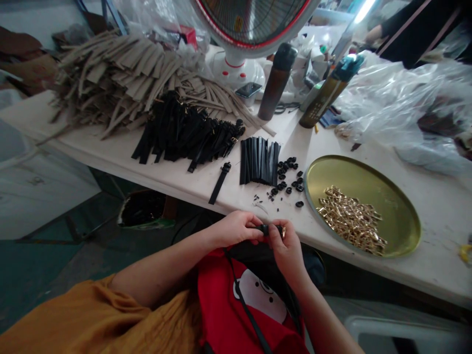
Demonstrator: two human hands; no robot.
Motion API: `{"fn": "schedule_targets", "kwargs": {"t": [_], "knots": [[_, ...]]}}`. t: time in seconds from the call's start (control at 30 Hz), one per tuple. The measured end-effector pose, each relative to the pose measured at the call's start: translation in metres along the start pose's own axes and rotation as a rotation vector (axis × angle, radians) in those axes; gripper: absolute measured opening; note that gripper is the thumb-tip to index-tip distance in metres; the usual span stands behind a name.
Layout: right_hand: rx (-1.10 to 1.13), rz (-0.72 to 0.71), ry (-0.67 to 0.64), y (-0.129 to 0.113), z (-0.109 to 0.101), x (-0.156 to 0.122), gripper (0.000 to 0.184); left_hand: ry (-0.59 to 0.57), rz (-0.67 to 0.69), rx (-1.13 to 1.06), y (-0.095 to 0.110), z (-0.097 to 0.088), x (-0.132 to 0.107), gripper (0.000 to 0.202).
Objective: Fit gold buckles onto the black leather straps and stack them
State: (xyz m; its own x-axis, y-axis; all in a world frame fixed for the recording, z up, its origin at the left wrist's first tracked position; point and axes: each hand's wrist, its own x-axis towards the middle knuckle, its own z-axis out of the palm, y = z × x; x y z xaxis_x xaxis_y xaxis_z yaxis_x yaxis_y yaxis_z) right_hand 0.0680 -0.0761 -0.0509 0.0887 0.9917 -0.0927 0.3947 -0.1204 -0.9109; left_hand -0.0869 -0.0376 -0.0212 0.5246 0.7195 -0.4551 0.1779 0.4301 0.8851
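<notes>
My left hand [236,228] and my right hand [285,246] meet just below the table edge, both pinched on a short black strap [266,228]. A glint of gold metal shows at my right fingers. Straight ahead on the table lie a neat bundle of black strips [259,161], several small black loops [289,177] and one finished strap with a buckle [220,182]. A round brass tray [401,231] to the right holds a heap of gold buckles [352,220].
A pile of black straps [184,132] and a larger heap of tan strips [121,78] lie at the left. A fan [239,29], two bottles [276,81] and clear plastic bags [405,103] stand behind. Another person's dark sleeve [416,29] is at the top right.
</notes>
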Motion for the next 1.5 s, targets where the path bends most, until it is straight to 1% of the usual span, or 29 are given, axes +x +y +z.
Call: {"fn": "schedule_targets", "kwargs": {"t": [0.1, 0.17, 0.23, 0.3, 0.4, 0.53, 0.6, 0.63, 0.67, 0.7, 0.73, 0.8, 0.87, 0.9, 0.97, 1.0, 1.07, 1.17, 1.23, 1.27, 1.37, 1.43, 1.5], "knots": [[-0.067, -0.024, 0.073, 0.002, 0.006, 0.001, 0.019, 0.069, 0.008, 0.008, -0.003, 0.003, 0.003, 0.017], [-0.09, -0.042, 0.081, 0.004, 0.008, 0.001, 0.019, 0.1, 0.032, 0.072, -0.005, 0.004, 0.005, 0.018], [-0.095, -0.059, 0.041, 0.007, 0.005, 0.001, 0.019, 0.087, 0.044, 0.147, -0.006, 0.004, 0.006, 0.018], [-0.097, -0.077, -0.031, 0.008, -0.001, 0.0, 0.02, 0.032, 0.045, 0.191, -0.004, 0.001, 0.006, 0.018], [-0.104, -0.108, -0.118, 0.006, -0.009, 0.0, 0.023, -0.044, 0.045, 0.198, 0.003, -0.001, 0.005, 0.016], [-0.058, -0.14, -0.252, 0.005, -0.011, 0.002, 0.031, -0.023, 0.08, 0.275, 0.006, 0.003, 0.001, 0.015], [0.027, -0.101, -0.292, 0.007, -0.008, 0.005, 0.037, -0.017, 0.129, 0.321, 0.005, 0.002, -0.002, 0.016], [0.088, -0.076, -0.289, 0.008, -0.006, 0.008, 0.04, 0.0, 0.161, 0.351, 0.005, -0.001, -0.003, 0.017], [0.153, -0.059, -0.27, 0.01, -0.005, 0.012, 0.044, 0.047, 0.196, 0.397, 0.007, -0.006, -0.003, 0.018], [0.211, -0.054, -0.229, 0.011, -0.004, 0.017, 0.047, 0.129, 0.229, 0.459, 0.008, -0.013, -0.003, 0.02], [0.251, -0.057, -0.172, 0.011, -0.003, 0.022, 0.049, 0.239, 0.257, 0.531, 0.01, -0.022, -0.001, 0.023], [0.26, -0.069, -0.067, 0.011, -0.002, 0.031, 0.051, 0.502, 0.282, 0.699, 0.014, -0.043, 0.005, 0.029], [0.198, -0.085, -0.048, 0.009, -0.002, 0.038, 0.05, 0.718, 0.253, 0.877, 0.016, -0.063, 0.014, 0.034], [0.161, -0.103, -0.07, 0.009, -0.002, 0.04, 0.049, 0.783, 0.205, 0.976, 0.015, -0.072, 0.019, 0.037], [0.092, -0.151, -0.106, 0.01, -0.003, 0.045, 0.047, 0.798, 0.169, 1.045, 0.011, -0.082, 0.026, 0.034], [0.058, -0.172, -0.098, 0.012, -0.005, 0.048, 0.045, 0.792, 0.163, 1.067, 0.009, -0.085, 0.028, 0.031], [-0.007, -0.196, -0.042, 0.018, -0.009, 0.056, 0.042, 0.784, 0.171, 1.092, 0.009, -0.088, 0.029, 0.026], [-0.05, -0.21, 0.047, 0.027, -0.014, 0.07, 0.041, 0.793, 0.195, 1.148, 0.02, -0.09, 0.03, 0.032], [-0.038, -0.213, 0.065, 0.033, -0.013, 0.078, 0.041, 0.775, 0.184, 1.172, 0.034, -0.092, 0.04, 0.03], [-0.027, -0.209, 0.068, 0.035, -0.012, 0.08, 0.041, 0.759, 0.17, 1.173, 0.041, -0.094, 0.048, 0.028], [0.004, -0.182, 0.073, 0.042, -0.008, 0.081, 0.04, 0.734, 0.12, 1.134, 0.06, -0.102, 0.084, 0.025], [0.022, -0.16, 0.081, 0.046, -0.008, 0.08, 0.04, 0.741, 0.063, 1.087, 0.068, -0.107, 0.111, 0.028], [0.046, -0.14, 0.089, 0.047, -0.009, 0.079, 0.039, 0.747, 0.004, 1.028, 0.072, -0.112, 0.132, 0.033]]}}
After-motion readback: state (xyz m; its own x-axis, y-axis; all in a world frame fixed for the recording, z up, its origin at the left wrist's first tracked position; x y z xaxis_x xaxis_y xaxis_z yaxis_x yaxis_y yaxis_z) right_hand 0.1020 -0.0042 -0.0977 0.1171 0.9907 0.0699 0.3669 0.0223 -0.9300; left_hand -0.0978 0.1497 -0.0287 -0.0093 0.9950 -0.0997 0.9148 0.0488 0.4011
